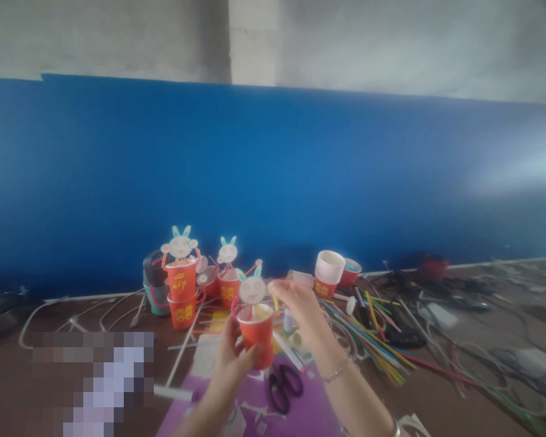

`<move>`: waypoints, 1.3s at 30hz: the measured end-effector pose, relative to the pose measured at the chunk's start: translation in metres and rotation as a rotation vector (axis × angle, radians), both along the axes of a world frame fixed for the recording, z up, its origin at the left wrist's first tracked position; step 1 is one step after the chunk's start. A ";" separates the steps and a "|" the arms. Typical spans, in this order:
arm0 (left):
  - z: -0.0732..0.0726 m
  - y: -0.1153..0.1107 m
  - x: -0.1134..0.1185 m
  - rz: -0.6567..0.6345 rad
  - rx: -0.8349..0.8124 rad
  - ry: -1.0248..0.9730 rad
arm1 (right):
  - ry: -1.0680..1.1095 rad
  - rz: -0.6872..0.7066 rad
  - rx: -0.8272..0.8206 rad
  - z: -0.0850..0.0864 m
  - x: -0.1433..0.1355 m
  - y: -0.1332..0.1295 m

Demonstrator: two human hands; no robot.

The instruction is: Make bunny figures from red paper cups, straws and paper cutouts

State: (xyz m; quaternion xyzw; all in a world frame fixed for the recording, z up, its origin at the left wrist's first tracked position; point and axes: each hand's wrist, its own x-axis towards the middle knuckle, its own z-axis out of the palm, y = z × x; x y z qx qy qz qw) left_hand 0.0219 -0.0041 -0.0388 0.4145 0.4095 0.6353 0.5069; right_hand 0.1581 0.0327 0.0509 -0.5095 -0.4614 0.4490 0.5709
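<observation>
My left hand [234, 358] is wrapped round a red paper cup [257, 340], holding it upright above a purple sheet [182, 413]. A paper rabbit face [252, 290] with green-edged ears stands up from the cup's mouth. A pink bent strip [235, 308] shows at the cup's left side. On the right, a thin yellow strip [275, 301] rises beside the rim, and my right hand [296, 301] has its fingertips closed at the strip's upper end. Under the cup, black-handled scissors [284, 388] lie on the purple sheet.
Two stacked red cups [183, 285] with a rabbit stand at the back left, near another rabbit cup [229, 290]. A stack of paper cups [330, 270] is at the back right. Colourful sticks [375, 340] and tangled cables [473, 358] spread over the right side. A blue partition [273, 170] stands behind.
</observation>
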 end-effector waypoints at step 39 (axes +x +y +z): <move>0.006 -0.009 0.004 -0.029 -0.019 -0.069 | 0.016 -0.048 -0.006 -0.003 -0.009 0.000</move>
